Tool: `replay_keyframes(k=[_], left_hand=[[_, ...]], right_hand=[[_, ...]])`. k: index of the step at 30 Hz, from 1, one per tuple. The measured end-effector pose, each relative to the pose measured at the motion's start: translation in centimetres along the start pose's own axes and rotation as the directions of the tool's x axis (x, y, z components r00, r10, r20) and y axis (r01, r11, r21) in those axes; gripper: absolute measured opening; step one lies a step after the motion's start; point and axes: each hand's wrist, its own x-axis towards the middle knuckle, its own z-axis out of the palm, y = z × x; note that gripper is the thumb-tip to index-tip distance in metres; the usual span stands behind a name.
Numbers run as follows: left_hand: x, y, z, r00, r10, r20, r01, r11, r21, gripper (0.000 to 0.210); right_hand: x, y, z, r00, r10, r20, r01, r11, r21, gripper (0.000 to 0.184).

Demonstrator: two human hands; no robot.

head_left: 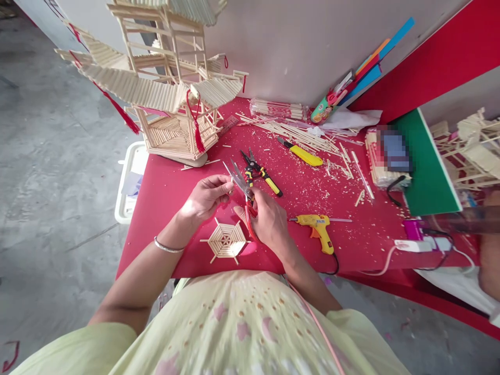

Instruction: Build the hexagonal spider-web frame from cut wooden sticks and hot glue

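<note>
My right hand (pixel 269 219) grips a pair of scissors (pixel 241 182) by the red handles, its blades pointing up and to the left. Close to the blades, my left hand (pixel 209 197), with a bangle at the wrist, is closed in a pinch on a small pale piece of stick, mostly hidden by the fingers. Below both hands a web-shaped hexagon of wooden sticks (pixel 226 240) lies flat on the red table (pixel 172 208). Just beyond the scissors rest wire strippers (pixel 269 181) with yellow and black handles.
A stick-built pagoda (pixel 167 104) with red tassels stands at the back left. A yellow utility knife (pixel 307 154), loose sticks (pixel 292 133) and shavings lie farther back. To the right are a yellow glue gun (pixel 318 229), a green board (pixel 427 166) and another person's arm (pixel 490 250).
</note>
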Motion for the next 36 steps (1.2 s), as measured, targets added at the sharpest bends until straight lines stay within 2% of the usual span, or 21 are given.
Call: replay_keyframes(k=[6, 14, 23, 28, 31, 34, 36], left_hand=[[0.2, -0.4, 0.1, 0.996, 0.085, -0.025, -0.085, 0.996, 0.008, 0.040], [0.2, -0.6, 0.5, 0.987, 0.147, -0.071, -0.141, 0.987, 0.074, 0.036], [0.2, -1.1, 0.4, 0.938, 0.299, -0.172, -0.265, 0.944, 0.195, 0.028], [0.2, -1.6, 0.4, 0.941, 0.286, -0.182, -0.250, 0.948, 0.197, 0.030], [0.3, -1.7, 0.4, 0.951, 0.260, -0.169, -0.229, 0.956, 0.184, 0.031], [0.2, -1.4, 0.4, 0.963, 0.225, -0.148, -0.193, 0.960, 0.203, 0.030], [0.0, -0.9, 0.2, 0.972, 0.206, -0.116, -0.169, 0.948, 0.268, 0.028]], right_hand=[[0.2, -0.2, 0.4, 1.000, 0.007, 0.006, -0.007, 1.000, -0.024, 0.066], [0.3, -0.4, 0.6, 1.000, 0.030, 0.008, -0.029, 0.999, -0.045, 0.059], [0.6, -0.6, 1.0, 0.998, 0.047, 0.031, -0.046, 0.999, -0.020, 0.055], [0.7, -0.3, 1.4, 0.995, 0.084, 0.046, -0.084, 0.996, -0.006, 0.058], [2.0, 1.0, 0.3, 0.991, 0.118, -0.061, -0.120, 0.993, -0.024, 0.058], [4.5, 3.7, -1.5, 0.954, 0.213, -0.212, -0.250, 0.954, -0.167, 0.060], [6.1, 5.8, -2.5, 0.937, 0.272, -0.219, -0.325, 0.909, -0.262, 0.056]])
